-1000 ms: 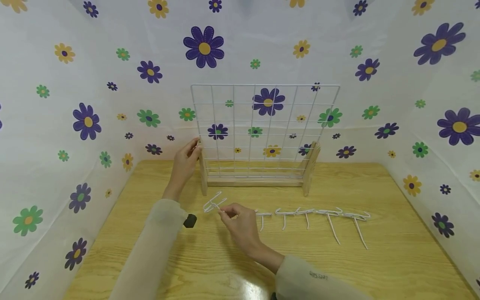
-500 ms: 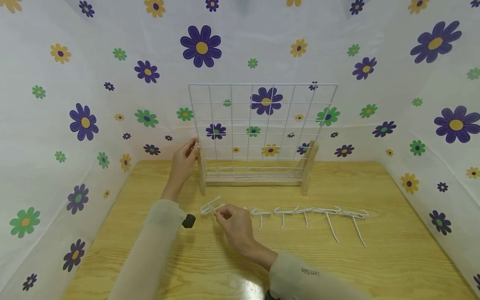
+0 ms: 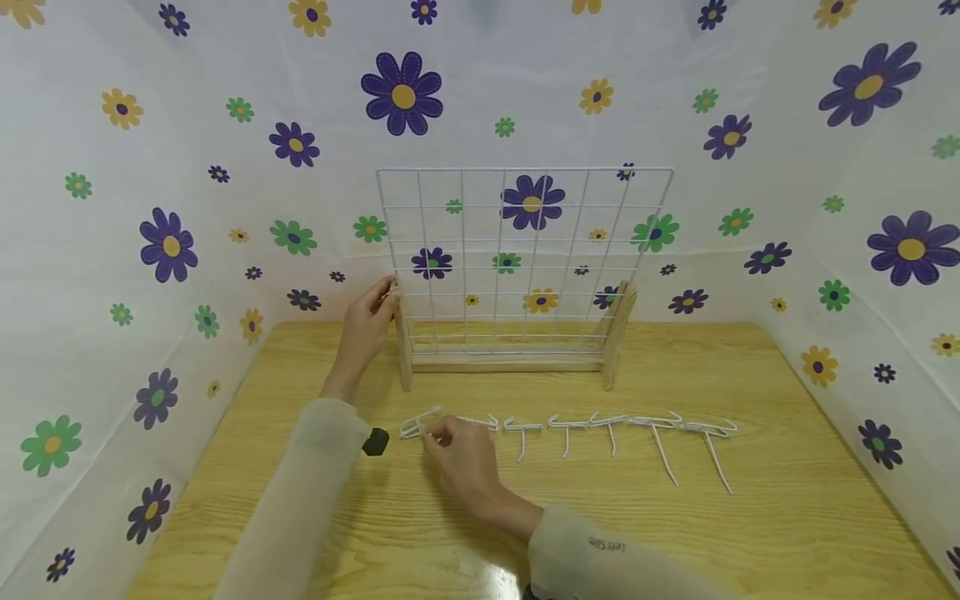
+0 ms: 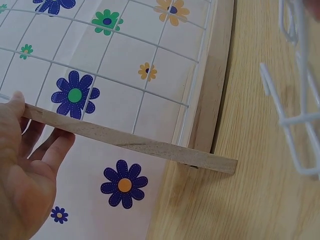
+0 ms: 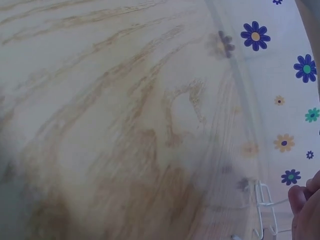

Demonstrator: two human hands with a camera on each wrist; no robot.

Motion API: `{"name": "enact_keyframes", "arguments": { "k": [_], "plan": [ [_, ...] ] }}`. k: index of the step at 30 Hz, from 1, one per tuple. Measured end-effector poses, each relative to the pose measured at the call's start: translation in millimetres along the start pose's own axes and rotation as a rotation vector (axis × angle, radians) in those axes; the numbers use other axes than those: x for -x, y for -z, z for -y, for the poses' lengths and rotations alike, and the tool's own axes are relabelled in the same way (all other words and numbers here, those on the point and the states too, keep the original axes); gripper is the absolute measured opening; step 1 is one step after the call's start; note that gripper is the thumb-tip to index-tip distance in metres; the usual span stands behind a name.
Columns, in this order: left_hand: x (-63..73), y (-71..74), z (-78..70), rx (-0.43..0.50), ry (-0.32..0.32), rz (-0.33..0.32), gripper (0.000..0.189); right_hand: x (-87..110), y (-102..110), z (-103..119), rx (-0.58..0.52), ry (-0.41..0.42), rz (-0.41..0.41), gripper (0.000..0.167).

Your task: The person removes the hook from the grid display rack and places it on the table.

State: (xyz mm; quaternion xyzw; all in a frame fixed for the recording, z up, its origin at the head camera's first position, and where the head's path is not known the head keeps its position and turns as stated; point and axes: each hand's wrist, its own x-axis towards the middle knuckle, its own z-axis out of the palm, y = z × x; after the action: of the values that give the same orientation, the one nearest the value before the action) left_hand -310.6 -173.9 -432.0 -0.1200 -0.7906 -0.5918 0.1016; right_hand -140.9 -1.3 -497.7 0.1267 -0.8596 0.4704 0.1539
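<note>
My left hand [image 3: 363, 325] grips the upper end of the left wooden upright [image 3: 403, 346] of a stand bearing a white wire grid panel [image 3: 504, 242]. In the left wrist view, thumb and fingers of the left hand [image 4: 25, 190] pinch that wooden piece [image 4: 125, 140] from both sides. My right hand [image 3: 468, 467] pinches the stem of a white wire hook [image 3: 412, 430], low over the table at the left end of a row of hooks. This hook [image 4: 292, 135] also shows large in the left wrist view, and the right wrist view catches it [image 5: 265, 212] beside the right fingertips [image 5: 300, 200].
Several white wire hooks [image 3: 567, 427] lie in a row on the wooden table [image 3: 675, 550], the two at the right end having longer stems. Flower-patterned cloth [image 3: 247, 50] encloses the table at the back and sides. A black piece [image 3: 376, 442] sits at the left cuff.
My right hand has brought the hook down and slightly left towards the table. Another hook just right of the fingers has come into view. The left hand keeps its hold on the upright.
</note>
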Motion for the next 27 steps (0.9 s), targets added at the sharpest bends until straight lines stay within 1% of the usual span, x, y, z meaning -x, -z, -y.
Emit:
{"name": "enact_keyframes", "arguments": {
  "k": [3,10,14,16,22,27],
  "plan": [
    [-1.0,0.4,-0.3,-0.001,-0.002,0.008,0.05,1.6,-1.9,0.4,0.018,-0.006,0.016,0.005],
    [-2.3,4.1,-2.6,0.002,0.022,0.039,0.049,4.2,-6.6,3.4,0.037,-0.003,0.062,0.004],
    [-3.6,6.7,-3.2,0.007,0.021,0.054,0.048,7.5,-9.4,3.4,0.051,-0.001,0.09,0.005],
    [-4.0,7.2,-2.9,0.006,0.017,0.059,0.048,9.5,-11.2,3.5,0.075,0.014,0.097,0.006],
    [-3.3,6.6,-3.4,0.012,0.016,0.057,0.049,14.6,-15.3,5.1,0.171,0.105,0.099,0.009],
    [-3.3,6.0,-4.1,0.008,0.02,0.059,0.049,15.6,-15.6,5.8,0.146,0.119,0.127,0.008]
  ]
}}
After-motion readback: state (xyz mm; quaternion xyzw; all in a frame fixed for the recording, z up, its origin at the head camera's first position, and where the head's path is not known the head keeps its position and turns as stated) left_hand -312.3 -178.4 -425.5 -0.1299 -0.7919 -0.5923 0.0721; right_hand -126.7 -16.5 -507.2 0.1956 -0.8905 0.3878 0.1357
